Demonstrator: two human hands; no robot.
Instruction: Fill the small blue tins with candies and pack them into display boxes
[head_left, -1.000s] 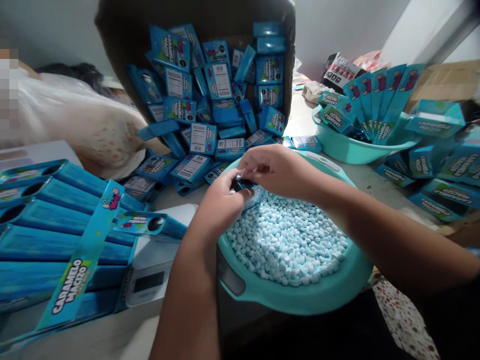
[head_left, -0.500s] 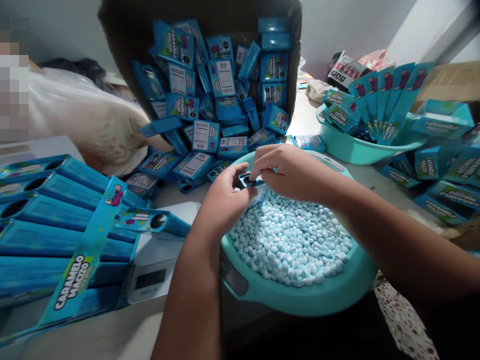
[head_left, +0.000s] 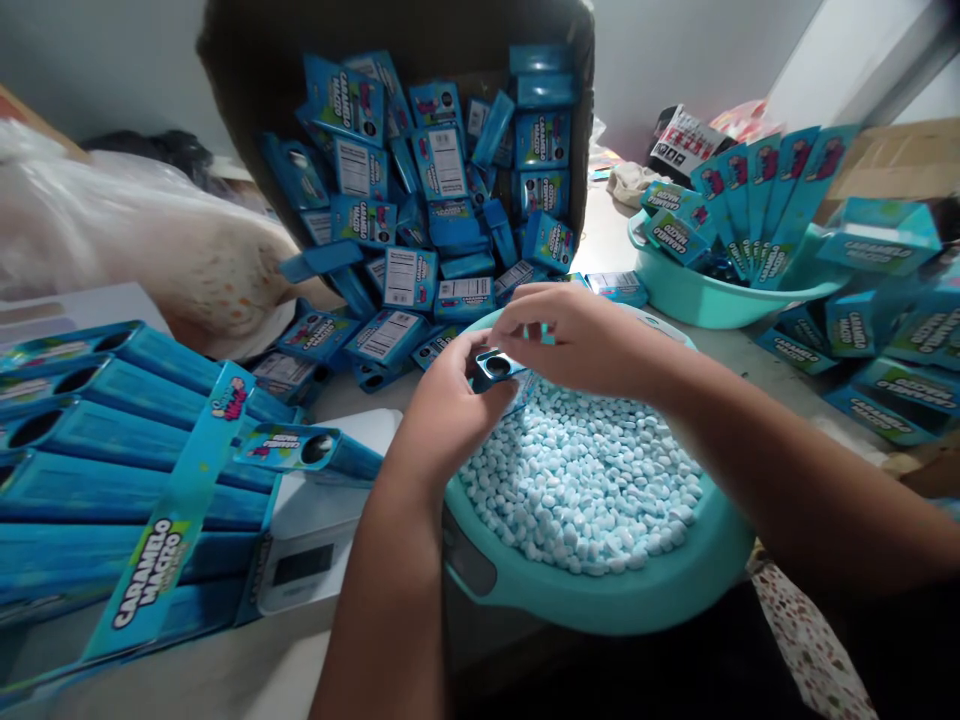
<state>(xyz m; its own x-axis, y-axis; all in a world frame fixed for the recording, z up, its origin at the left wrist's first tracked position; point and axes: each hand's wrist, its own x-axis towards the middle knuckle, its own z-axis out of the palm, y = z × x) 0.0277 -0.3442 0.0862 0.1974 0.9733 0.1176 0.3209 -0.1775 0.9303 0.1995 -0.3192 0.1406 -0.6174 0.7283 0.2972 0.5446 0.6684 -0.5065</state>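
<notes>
My left hand (head_left: 454, 395) is wrapped round a small blue candy box (head_left: 498, 366), its round dark hole facing up. My right hand (head_left: 559, 325) hovers just beyond the box with its fingers curled; their tips are partly hidden, so I cannot see what they hold, if anything. Both hands are over the far left part of a turquoise tub (head_left: 600, 605). Pale blue and white candies (head_left: 585, 490) fill the tub under the box.
A cardboard carton (head_left: 247, 90) behind spills blue boxes (head_left: 411, 275). At left, a display tray (head_left: 150, 580) of boxes stands by a white scale (head_left: 300, 585) with one box on top. A second turquoise tub (head_left: 712, 300) at right holds boxes and folded cartons.
My right fingers have lifted off the box's opening, so the round hole now shows. My left hand keeps its hold. The blurred shape at the far left has left the view.
</notes>
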